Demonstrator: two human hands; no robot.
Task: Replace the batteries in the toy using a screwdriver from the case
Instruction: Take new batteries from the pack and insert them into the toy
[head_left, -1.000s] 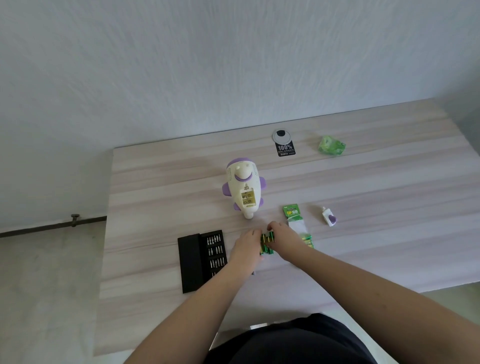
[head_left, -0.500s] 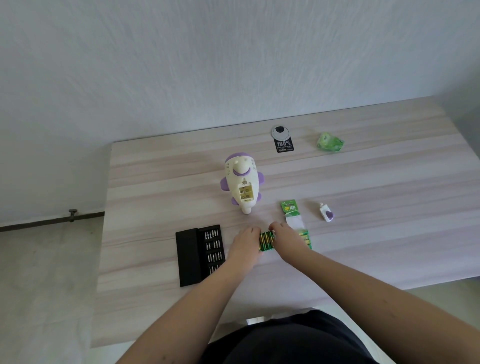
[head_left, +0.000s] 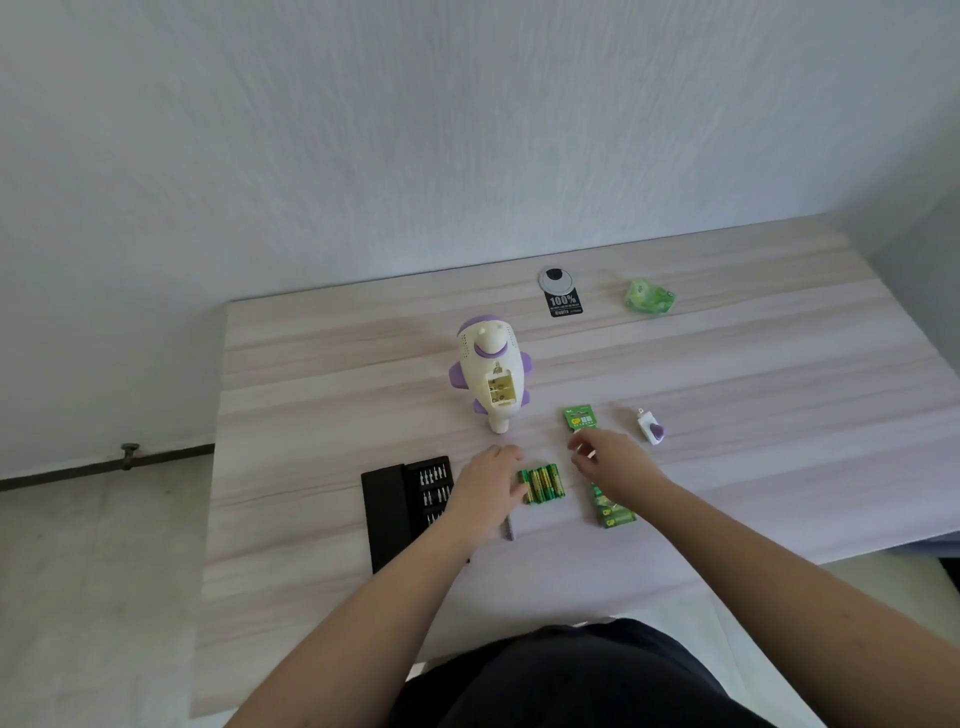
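Observation:
The white and purple toy (head_left: 488, 379) lies on the table (head_left: 753, 395) with its battery compartment (head_left: 501, 391) uncovered and facing up. A row of green batteries (head_left: 541, 483) lies in front of it. My left hand (head_left: 485, 480) rests flat beside the row, thumb at its left end. My right hand (head_left: 610, 460) hovers just right of the batteries, fingers loosely curled, with nothing visibly in it. The black screwdriver case (head_left: 402, 506) lies open at the left, partly under my left wrist. A grey screwdriver tip (head_left: 509, 530) pokes out below my left hand.
Green battery packaging (head_left: 581, 420) and another torn piece of packaging (head_left: 613, 508) lie by my right hand. A small white and purple cover (head_left: 650, 427) sits to the right. A crumpled green wrapper (head_left: 650, 297) and a cable grommet with a black sticker (head_left: 558, 293) are at the back edge.
Both hands were together on the battery bundle. They have now parted: my right hand moved off to the right and the batteries lie uncovered on the table.

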